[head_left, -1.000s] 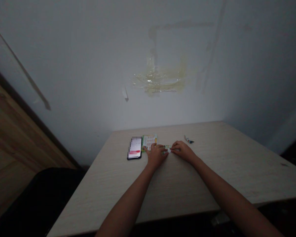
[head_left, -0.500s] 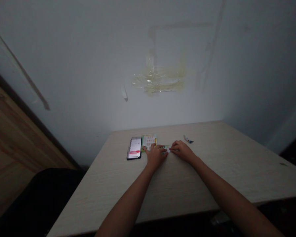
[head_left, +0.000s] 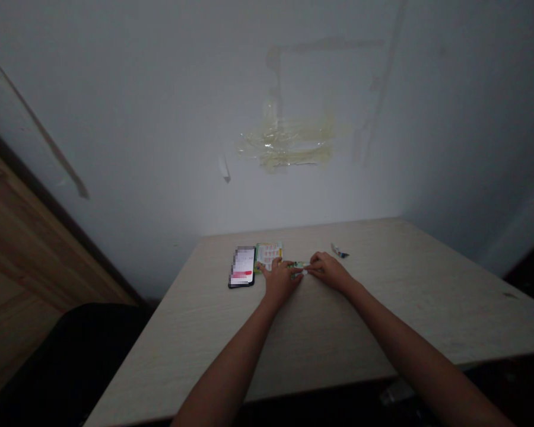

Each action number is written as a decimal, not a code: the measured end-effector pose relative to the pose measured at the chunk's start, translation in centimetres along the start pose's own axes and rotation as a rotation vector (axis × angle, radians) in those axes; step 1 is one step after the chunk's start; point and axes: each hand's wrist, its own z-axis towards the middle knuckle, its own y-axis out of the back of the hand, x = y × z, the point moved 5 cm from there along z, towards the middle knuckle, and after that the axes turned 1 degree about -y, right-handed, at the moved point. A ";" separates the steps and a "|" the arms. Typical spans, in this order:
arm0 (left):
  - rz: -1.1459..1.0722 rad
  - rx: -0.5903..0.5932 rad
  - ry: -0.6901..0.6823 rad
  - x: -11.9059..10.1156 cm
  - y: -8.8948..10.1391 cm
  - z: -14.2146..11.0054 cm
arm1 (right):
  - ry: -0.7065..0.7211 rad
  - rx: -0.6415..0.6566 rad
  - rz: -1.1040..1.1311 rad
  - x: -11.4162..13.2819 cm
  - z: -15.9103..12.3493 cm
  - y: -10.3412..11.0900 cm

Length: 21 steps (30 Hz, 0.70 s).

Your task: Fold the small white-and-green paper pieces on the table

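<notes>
On the table [head_left: 338,332], my left hand [head_left: 281,280] lies with its fingers spread over the lower edge of a green-and-white printed sheet [head_left: 269,252]. Its thumb side reaches a small white piece [head_left: 305,272], too small to name. From the right, my right hand [head_left: 329,271] meets the same piece, thumb and forefinger pinched together on it. A further strip of green print [head_left: 301,263] shows between the two hands, partly covered by fingers. Left of the sheet lies a phone [head_left: 242,267] with a lit, partly blurred screen.
A small crumpled tube or wrapper [head_left: 339,251] with a dark end lies beyond my right hand. The wall [head_left: 160,148] rises behind the table, bearing peeling clear tape [head_left: 289,145]. A dark chair-like shape [head_left: 71,356] stands at the left, beside wooden panelling [head_left: 22,237].
The white piece between my fingers sits slightly lower and flatter, and a little more of the green print shows. My right fingers have shifted very slightly; my left hand stays in place.
</notes>
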 end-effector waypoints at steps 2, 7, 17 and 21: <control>0.000 -0.017 -0.021 0.0 0.1 0.0 | -0.002 0.003 0.000 0.0 0.0 -0.1; -0.002 -0.018 -0.026 -0.1 0.2 0.0 | -0.012 -0.011 0.006 0.0 0.0 0.0; -0.005 -0.037 -0.092 0.1 0.2 0.2 | -0.015 0.009 0.014 0.1 0.0 0.1; -0.003 -0.055 -0.145 0.2 0.2 0.0 | 0.001 -0.007 0.011 0.1 -0.1 0.0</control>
